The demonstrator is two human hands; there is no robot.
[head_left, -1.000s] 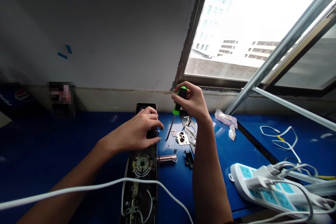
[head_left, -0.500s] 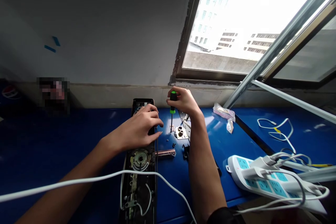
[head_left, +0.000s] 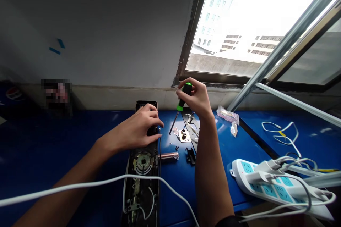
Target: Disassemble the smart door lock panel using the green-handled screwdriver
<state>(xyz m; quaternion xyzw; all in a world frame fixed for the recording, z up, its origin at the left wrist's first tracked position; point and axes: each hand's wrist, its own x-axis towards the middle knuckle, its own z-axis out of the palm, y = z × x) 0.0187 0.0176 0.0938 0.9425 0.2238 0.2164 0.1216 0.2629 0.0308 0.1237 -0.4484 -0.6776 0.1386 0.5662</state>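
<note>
My right hand (head_left: 197, 95) is wrapped round the green and black handle of a screwdriver (head_left: 183, 99), whose shaft slants down to the left with its tip near the blue table. Over the upper part of a long black device housing (head_left: 144, 181) rests my left hand (head_left: 144, 126), fingers spread and bent; the area beneath its palm is hidden. A round metal mechanism (head_left: 144, 163) shows in the housing below that hand. Right of the housing lie a small square piece (head_left: 175, 131), a metal plate with a round part (head_left: 184, 134), and a copper-coloured cylinder (head_left: 169, 156).
A black bracket (head_left: 190, 156) and several small screws (head_left: 177, 148) lie right of the housing. At the right are a white power strip (head_left: 271, 184), a plastic packet (head_left: 227, 114) and a metal frame. A white cable (head_left: 106, 181) crosses the foreground.
My right hand has moved up and to the right, and the screwdriver has gone from upright to tilted, its tip shifting left. My left hand has moved slightly.
</note>
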